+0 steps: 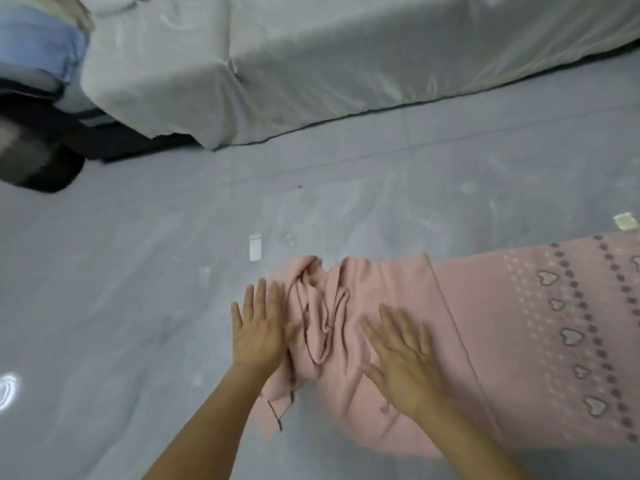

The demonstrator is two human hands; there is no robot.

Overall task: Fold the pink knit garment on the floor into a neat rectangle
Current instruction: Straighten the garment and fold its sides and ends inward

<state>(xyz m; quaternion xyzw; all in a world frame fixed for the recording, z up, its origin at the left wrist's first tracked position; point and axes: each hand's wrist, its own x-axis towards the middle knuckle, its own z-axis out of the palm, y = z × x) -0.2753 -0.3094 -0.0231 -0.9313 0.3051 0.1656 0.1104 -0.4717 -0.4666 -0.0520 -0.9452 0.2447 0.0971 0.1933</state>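
Observation:
The pink knit garment [485, 341] lies spread on the grey floor at the lower right, with rows of grey hearts and dots along its right part. Its left end is bunched into wrinkled folds, with a dark-edged corner hanging toward the bottom. My left hand [258, 327] lies flat with straight fingers at the garment's left edge, touching the bunched cloth. My right hand [403, 358] lies flat on the pink fabric with fingers spread, just right of the wrinkles. Neither hand holds anything.
A bed draped in a white sheet [346, 64] runs along the back. A dark round object [38, 161] sits at the far left under blue cloth [41, 46]. A small white slip [255, 247] and a yellowish scrap [627, 222] lie on the floor.

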